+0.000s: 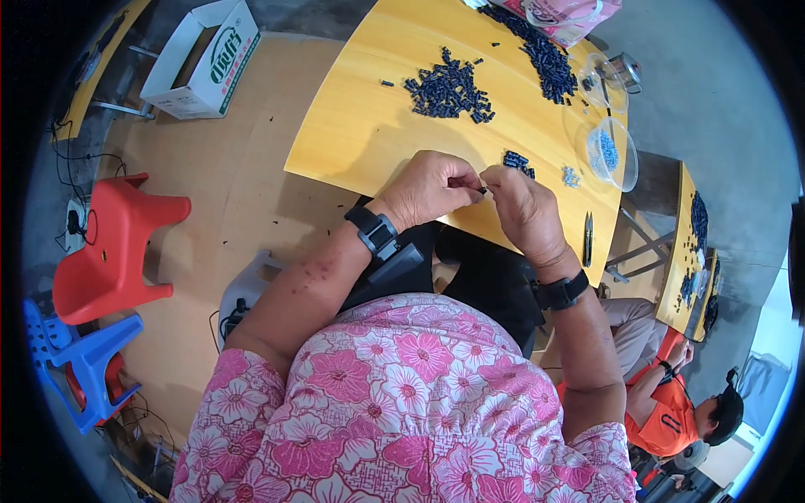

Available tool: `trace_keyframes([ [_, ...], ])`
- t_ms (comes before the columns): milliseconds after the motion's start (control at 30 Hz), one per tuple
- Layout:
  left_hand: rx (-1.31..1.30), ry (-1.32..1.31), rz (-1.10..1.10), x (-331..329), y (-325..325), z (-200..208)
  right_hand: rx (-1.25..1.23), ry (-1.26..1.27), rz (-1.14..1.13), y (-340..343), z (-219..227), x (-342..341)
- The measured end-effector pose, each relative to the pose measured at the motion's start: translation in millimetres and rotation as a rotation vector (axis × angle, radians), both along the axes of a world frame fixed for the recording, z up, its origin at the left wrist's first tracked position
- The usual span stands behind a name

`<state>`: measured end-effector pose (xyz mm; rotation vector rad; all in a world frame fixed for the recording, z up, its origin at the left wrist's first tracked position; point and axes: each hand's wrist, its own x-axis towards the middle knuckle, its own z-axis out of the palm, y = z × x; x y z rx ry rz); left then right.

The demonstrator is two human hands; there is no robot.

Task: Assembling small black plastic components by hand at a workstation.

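My left hand (429, 191) and my right hand (527, 208) meet over the table's near edge, fingertips pinched. A small black part (482, 190) shows between them; its far end is hidden by my fingers. Just beyond my right hand lies a small group of black cylindrical parts (517, 161). To its right is a little heap of clear bluish pieces (571, 177). Farther back sits a loose pile of the same black parts (451, 87). Black thread snips (589, 239) rest right of my right hand, near the table's edge.
On the yellow wooden table (352, 126), a larger black heap (549, 67) lies by a pink bag (570, 18). Clear tubs (625, 172) stand at the right edge. A red stool (117, 243) and white carton (201, 63) are left; a person in orange (667, 415) sits right.
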<state>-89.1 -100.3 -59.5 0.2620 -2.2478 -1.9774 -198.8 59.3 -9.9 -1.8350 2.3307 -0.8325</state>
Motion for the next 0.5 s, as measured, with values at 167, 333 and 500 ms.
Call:
trace_keyframes([
  [167, -0.018, 0.034, 0.037, 0, 2, -7, -0.011, 0.272, 0.116, -1, 5, 8],
  [333, -0.055, 0.081, 0.050, 0, 2, -7, 0.035, 0.353, 0.107, -4, 12, 11],
  [500, -0.080, 0.086, 0.066, 0, 3, -7, 0.101, 0.247, 0.076, -5, 9, 12],
])
